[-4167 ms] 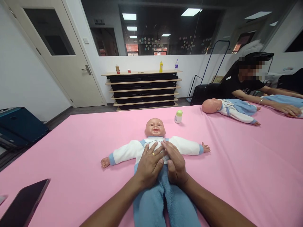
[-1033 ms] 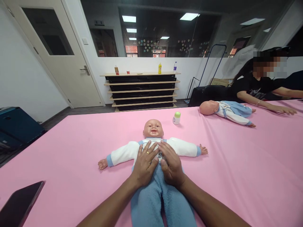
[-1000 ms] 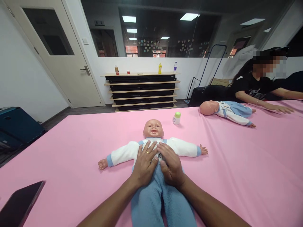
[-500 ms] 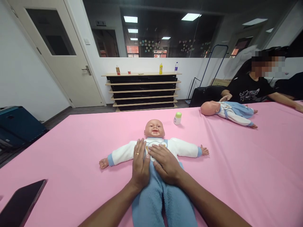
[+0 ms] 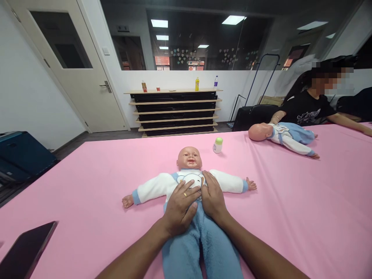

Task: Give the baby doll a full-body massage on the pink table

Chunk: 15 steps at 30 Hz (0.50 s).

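Observation:
A baby doll [image 5: 188,158] lies on its back on the pink tablecloth [image 5: 99,166], arms spread and head away from me. It wears a white top with an animal face and blue trousers. My left hand [image 5: 180,207] rests flat on the middle of its torso, fingers stretched and a ring on one of them. Flat against the right side of the doll's chest lies my right hand [image 5: 213,195], its fingers long and pointing up toward the shoulder. Both hands hold nothing. Part of the belly is hidden beneath them.
Beyond the doll's head stands a small white jar with a green lid [image 5: 217,145]. A phone [image 5: 27,250] lies at the near left. At the far right, a person in black [image 5: 308,110] sits behind a second doll [image 5: 286,135]. Bottles stand on a stack of boards [image 5: 174,101] by the wall.
My left hand has slid right and down to the middle of the torso. My right hand has moved from the middle to the chest's right side. The second doll has shifted slightly right.

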Motion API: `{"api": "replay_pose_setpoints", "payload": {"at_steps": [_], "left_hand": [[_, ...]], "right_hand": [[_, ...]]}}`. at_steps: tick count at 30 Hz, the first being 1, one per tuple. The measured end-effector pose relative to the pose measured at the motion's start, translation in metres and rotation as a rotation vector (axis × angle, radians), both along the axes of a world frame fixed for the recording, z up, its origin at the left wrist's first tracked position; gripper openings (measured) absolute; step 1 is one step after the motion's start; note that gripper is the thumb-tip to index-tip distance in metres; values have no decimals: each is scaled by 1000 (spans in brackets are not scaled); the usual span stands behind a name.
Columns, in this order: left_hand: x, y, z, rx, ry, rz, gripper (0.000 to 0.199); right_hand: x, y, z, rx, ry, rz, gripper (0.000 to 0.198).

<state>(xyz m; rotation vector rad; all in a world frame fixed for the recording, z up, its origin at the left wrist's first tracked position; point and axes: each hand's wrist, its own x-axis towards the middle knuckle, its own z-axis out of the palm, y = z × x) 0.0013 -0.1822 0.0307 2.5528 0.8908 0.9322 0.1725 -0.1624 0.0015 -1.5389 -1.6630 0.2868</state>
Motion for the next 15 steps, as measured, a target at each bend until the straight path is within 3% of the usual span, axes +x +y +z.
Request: {"api": "replay_pose_setpoints", "payload": {"at_steps": [4,9,15], "left_hand": [[6,5,4,-168,32,114,42],[10,13,-4,-312,-100,283,39],[10,18,-15,-356,-308,364,42]], "right_hand": [[-1,-1,1,11,86,-57,50],[-4,-5,7,60,70,-53,53],[-4,-12,15,236,65,123,52]]}}
